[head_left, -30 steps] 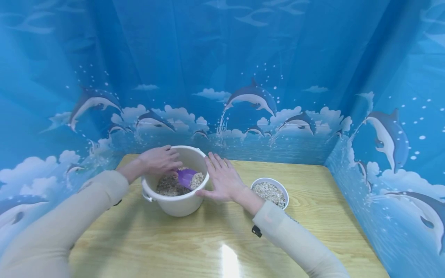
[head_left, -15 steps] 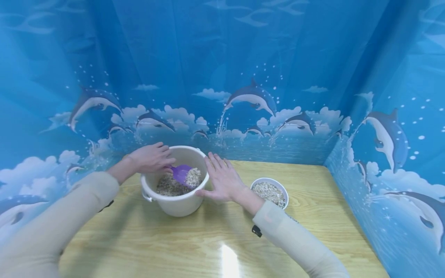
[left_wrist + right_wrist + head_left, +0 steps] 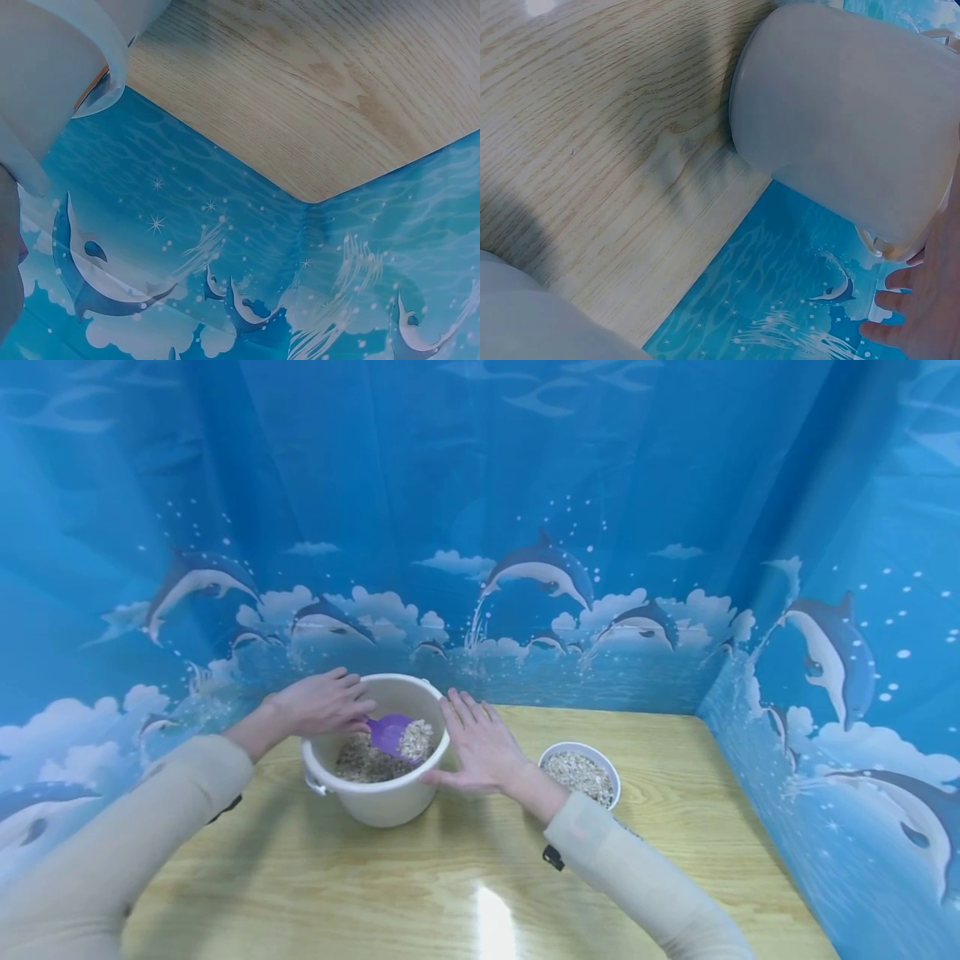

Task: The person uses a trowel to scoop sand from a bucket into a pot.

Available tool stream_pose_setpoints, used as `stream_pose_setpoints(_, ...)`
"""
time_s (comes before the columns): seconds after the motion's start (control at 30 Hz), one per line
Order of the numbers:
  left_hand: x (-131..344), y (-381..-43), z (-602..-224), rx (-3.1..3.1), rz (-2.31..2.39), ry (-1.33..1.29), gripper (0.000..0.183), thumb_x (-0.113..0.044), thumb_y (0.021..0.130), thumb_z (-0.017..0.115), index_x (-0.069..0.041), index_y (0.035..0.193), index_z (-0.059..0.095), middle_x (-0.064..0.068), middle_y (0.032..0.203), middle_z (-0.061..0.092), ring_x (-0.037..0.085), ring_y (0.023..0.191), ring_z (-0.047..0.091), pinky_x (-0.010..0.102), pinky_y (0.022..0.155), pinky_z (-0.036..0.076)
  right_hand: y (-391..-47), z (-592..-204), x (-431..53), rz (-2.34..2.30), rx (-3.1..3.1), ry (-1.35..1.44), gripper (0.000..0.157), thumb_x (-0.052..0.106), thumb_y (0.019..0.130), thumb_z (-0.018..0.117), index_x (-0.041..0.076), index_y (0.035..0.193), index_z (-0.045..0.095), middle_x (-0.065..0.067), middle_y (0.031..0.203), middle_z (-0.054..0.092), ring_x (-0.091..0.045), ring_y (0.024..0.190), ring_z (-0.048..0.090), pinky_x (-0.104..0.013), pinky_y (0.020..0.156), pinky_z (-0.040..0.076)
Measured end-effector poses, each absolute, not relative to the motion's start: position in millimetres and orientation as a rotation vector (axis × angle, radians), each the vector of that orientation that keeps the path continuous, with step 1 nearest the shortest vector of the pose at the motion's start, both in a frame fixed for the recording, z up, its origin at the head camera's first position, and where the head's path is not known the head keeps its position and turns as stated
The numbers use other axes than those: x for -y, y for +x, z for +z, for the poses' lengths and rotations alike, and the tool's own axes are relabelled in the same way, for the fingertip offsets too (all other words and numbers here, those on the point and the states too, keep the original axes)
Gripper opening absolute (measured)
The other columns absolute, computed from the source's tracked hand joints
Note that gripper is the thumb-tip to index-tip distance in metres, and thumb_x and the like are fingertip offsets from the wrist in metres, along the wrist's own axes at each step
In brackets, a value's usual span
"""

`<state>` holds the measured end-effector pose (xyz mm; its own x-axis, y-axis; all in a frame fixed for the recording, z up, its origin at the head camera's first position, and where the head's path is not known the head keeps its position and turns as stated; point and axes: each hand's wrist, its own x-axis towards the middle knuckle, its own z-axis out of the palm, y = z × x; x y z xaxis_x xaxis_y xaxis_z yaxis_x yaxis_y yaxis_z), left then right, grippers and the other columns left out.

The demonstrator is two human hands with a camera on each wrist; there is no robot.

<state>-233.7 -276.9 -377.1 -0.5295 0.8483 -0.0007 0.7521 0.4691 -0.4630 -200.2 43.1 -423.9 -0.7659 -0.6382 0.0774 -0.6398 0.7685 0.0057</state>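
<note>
A white bucket point(image 3: 386, 802) stands on the table, with a layer of beige-grey grainy material point(image 3: 363, 760) in its bottom. Over its left rim, my left hand point(image 3: 324, 702) grips the handle of a purple scoop point(image 3: 388, 735). The scoop's bowl carries a heap of the pale grains and hangs inside the bucket, close above the layer. My right hand point(image 3: 483, 745) lies with straight fingers against the bucket's right rim, thumb at the front. In the right wrist view, spread fingers point(image 3: 896, 300) show beside the bucket's rim. The left wrist view has only a sliver of the hand at its left edge.
A white bowl point(image 3: 617, 777) filled with similar pale grains stands right of the bucket, partly behind the right wrist. The wooden table point(image 3: 390, 893) ends at the back against a blue dolphin-print curtain point(image 3: 465, 643), which also encloses both sides.
My left hand has moved a little to the left and up with the purple scoop, which now shows its heap of grains more fully. The right hand stays at the bucket's rim.
</note>
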Motion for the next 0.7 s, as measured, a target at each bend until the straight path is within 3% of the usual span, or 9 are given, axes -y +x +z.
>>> stream_pose_setpoints(0.7, 277.6, -230.7, -378.9, 2.565, 0.534, -1.288, 0.032, -0.048, 0.104, 0.060, -0.018, 0.098, 0.053, 0.003, 0.092, 0.060, 0.022, 0.090, 0.057, 0.040, 0.083, 0.052, -199.8, -422.9, -43.2, 0.040, 2.890, 1.038, 0.123, 0.092, 0.088, 0.041, 0.007, 0.169, 0.006, -0.017, 0.178, 0.006, -0.036, 0.165, 0.019, -0.058, 0.131, 0.022)
